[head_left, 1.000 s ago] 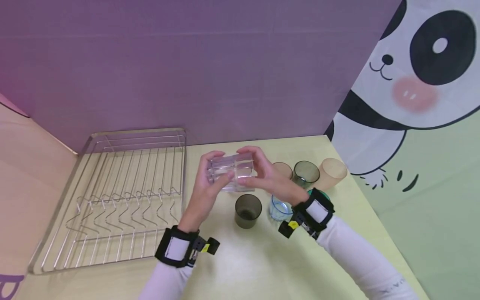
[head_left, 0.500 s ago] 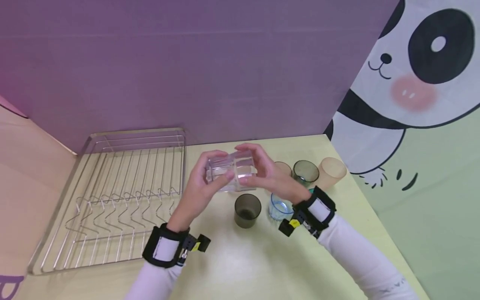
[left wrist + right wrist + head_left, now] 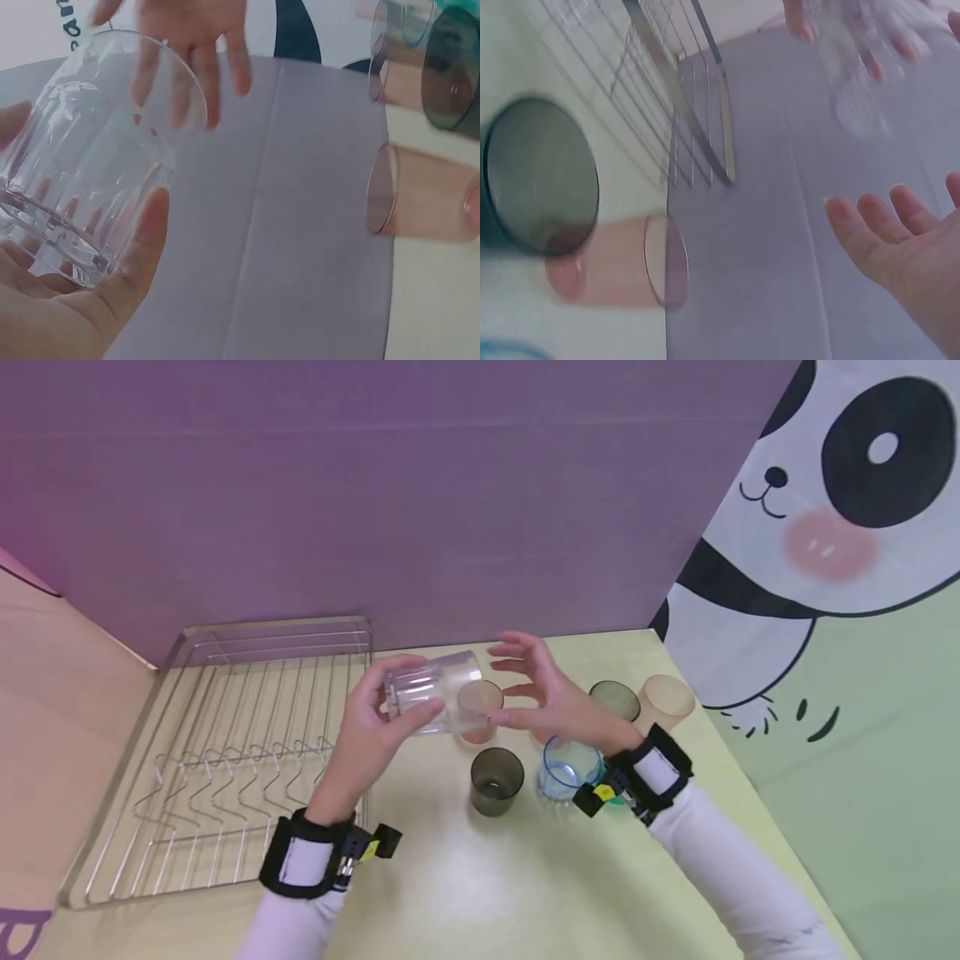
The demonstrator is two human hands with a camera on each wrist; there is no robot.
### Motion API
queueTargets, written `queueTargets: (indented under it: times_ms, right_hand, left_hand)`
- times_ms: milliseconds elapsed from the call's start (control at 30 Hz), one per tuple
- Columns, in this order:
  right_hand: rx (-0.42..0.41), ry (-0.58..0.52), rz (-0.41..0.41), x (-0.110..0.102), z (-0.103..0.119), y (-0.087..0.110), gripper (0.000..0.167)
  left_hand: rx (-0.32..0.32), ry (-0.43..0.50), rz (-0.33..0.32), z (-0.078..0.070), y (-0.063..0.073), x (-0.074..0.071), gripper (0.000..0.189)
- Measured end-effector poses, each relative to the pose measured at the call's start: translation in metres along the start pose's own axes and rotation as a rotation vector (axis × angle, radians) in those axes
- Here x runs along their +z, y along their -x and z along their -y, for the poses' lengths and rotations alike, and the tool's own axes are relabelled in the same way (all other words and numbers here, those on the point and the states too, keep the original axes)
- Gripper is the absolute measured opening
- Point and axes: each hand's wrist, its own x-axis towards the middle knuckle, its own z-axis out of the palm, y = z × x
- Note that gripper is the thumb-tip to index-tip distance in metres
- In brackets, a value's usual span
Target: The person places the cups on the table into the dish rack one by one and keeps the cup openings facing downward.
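Note:
My left hand point(image 3: 360, 747) holds a clear drinking glass point(image 3: 422, 693) by its base end, above the table. The glass lies tilted on its side, its mouth to the right. In the left wrist view my thumb presses along the fluted wall of the glass point(image 3: 90, 150). My right hand point(image 3: 562, 702), fingers spread and holding nothing, hovers just right of the rim. A pinkish glass point(image 3: 482, 737) stands partly hidden behind the clear one. Below the hands are a dark grey glass point(image 3: 497, 783) and a blue-rimmed glass point(image 3: 566, 772).
A metal wire rack point(image 3: 225, 785) covers the left side of the table point(image 3: 465, 885). Toward the back right stand a smoky green glass point(image 3: 617, 700) and a peach tumbler point(image 3: 667, 700). A teal glass point(image 3: 617, 799) is mostly hidden by the right wrist band. A purple wall point(image 3: 420, 527) rises behind.
Both hands held the clear glass before. The right hand has let go and moved right with its fingers spreading; the left hand has carried the glass a little left.

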Motion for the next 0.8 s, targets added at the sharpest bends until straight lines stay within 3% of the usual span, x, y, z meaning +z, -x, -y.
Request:
queueTargets:
  times_ms: [167, 467, 800]
  right_hand:
    - [0.007, 0.07, -0.053, -0.018, -0.005, 0.006, 0.087]
    - [0.063, 0.171, -0.05, -0.031, -0.009, 0.01, 0.085]
    - [0.144, 0.254, -0.063, -0.043, -0.016, 0.015, 0.082]
  left_hand:
    - [-0.003, -0.053, -0.022, -0.007, 0.0, -0.014, 0.053]
    - [-0.032, -0.151, -0.055, -0.012, 0.007, -0.03, 0.056]
    - [-0.041, -0.355, -0.071, -0.015, 0.023, -0.057, 0.057]
